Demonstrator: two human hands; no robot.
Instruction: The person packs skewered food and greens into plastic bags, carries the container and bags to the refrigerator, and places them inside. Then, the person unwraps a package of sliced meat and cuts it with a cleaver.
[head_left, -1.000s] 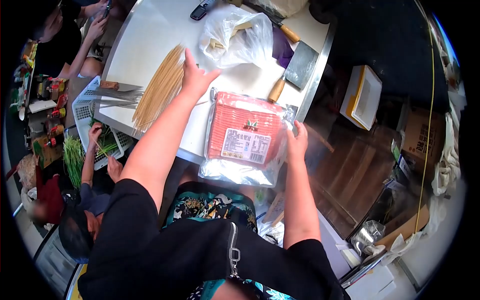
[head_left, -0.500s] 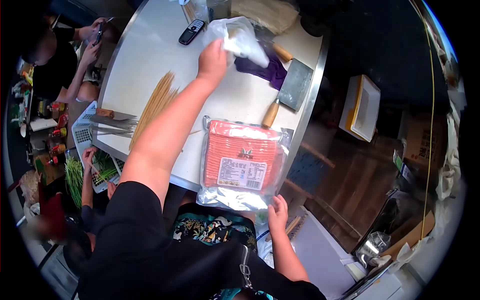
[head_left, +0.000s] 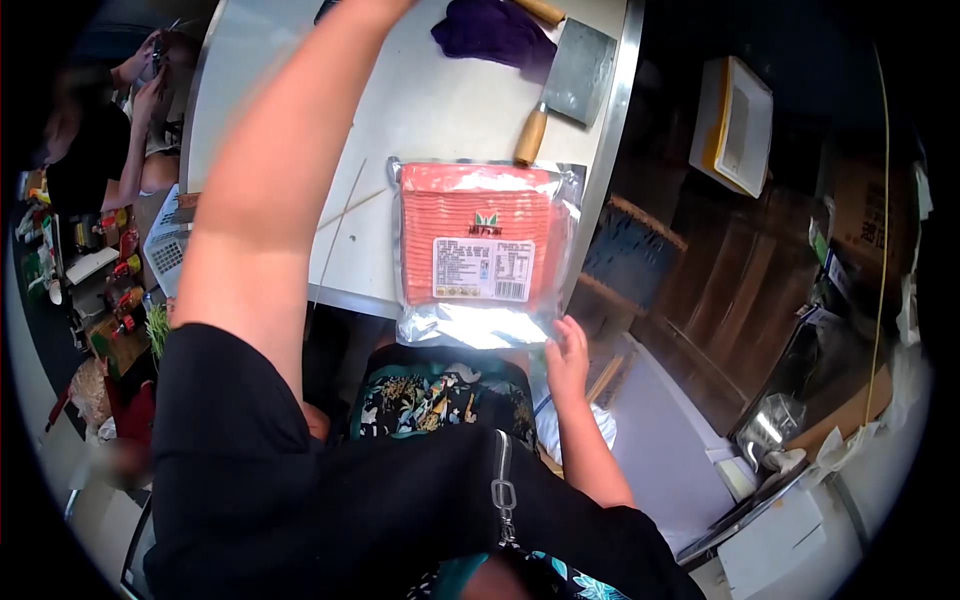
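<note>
A sealed clear pack of pink sliced meat point(head_left: 475, 215) with a white label lies at the table's near edge, its silvery lower end reaching past the edge. Beside the pack's lower right corner is my right hand point(head_left: 568, 362), fingers loosely apart and thumb at the foil. I see no grip around the corner. My left forearm point(head_left: 265, 190) stretches up across the table; the hand is beyond the top of the view, so what it holds is hidden. A cleaver point(head_left: 580, 75) with a wooden handle lies above the pack, near a dark purple cloth point(head_left: 490, 35).
Two thin skewers point(head_left: 345, 212) cross on the white table point(head_left: 375, 125), left of the pack. A white and yellow bin point(head_left: 740, 130) stands at the right. Past the table's left side are a white plastic basket point(head_left: 165, 245) and a person in black point(head_left: 90, 150) with raised hands.
My left hand, earlier on a white plastic bag, has left the top of the view. The view has shifted, so the table things appear higher. My right hand stays by the pack's corner.
</note>
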